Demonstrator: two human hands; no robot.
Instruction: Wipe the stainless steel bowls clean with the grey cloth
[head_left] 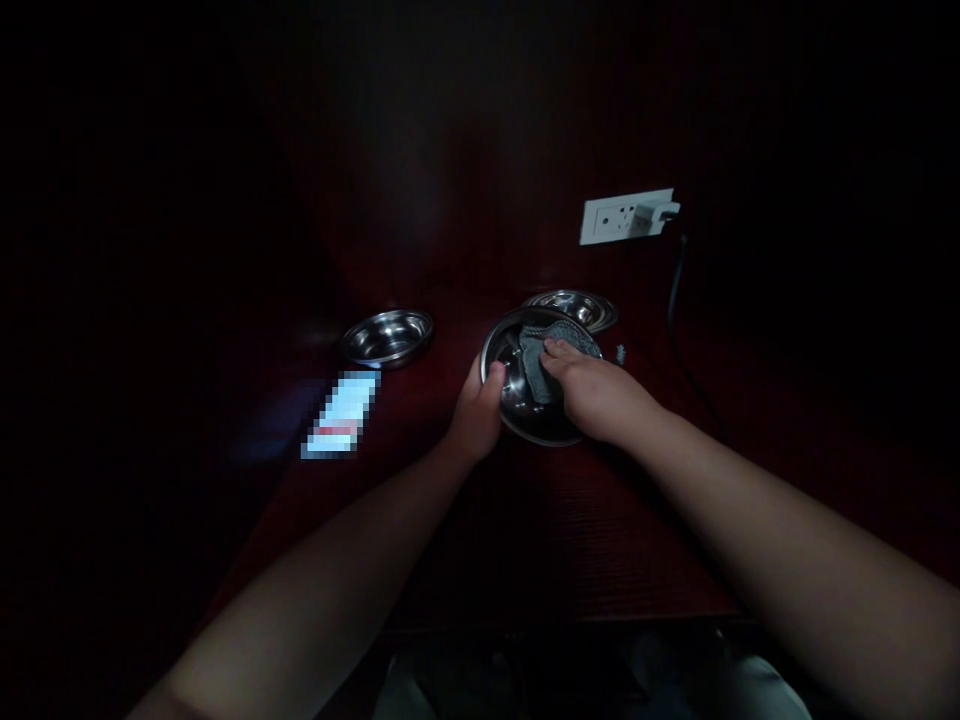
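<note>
A shiny metal bowl (517, 418) is held up, its open side tilted towards me. My left hand (478, 410) grips its left rim, thumb over the edge and the other fingers hidden behind. Inside the bowl lies a grey-green cloth (537, 372). My right hand (600, 392) presses this cloth against the bowl's inner surface, with its fingers closed on it. Part of the cloth spreads out beyond the fingertips towards the far rim.
Behind the held bowl sits another metal bowl (592, 308). A separate metal bowl (388, 340) stands to the left on the dark red table (600, 550), near a lit, pixelated phone (343, 415). A wall socket (616, 218) holds a plug with a cable (676, 290) hanging down.
</note>
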